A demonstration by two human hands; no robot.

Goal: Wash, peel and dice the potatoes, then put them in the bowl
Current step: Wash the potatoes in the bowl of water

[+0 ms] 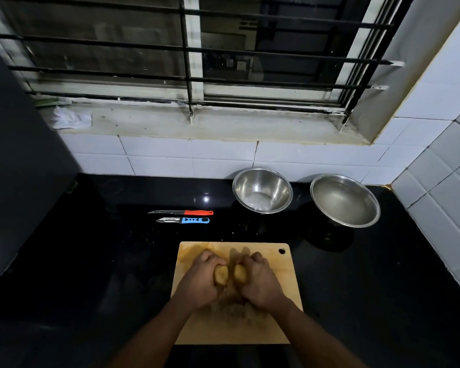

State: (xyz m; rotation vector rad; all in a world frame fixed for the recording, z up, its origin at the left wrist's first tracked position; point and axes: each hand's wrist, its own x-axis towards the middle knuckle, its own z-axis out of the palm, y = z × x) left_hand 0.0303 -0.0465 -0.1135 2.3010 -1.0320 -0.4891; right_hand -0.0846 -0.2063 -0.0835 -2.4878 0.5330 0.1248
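Two potatoes, one gripped in my left hand (pixel 201 280) and one in my right hand (pixel 260 280), fingers curled round each, sit above the cutting board (pixel 276 328). Both look unpeeled, so I judge washing comes next, with peeling and dicing left. The knife (pixel 181 212) and peeler (pixel 183 220) lie untouched on the black counter (pixel 91 261); two steel bowls (pixel 262 190) stand near the tiled wall under a barred window.

Potatoes (pixel 227 274) half hidden in fists
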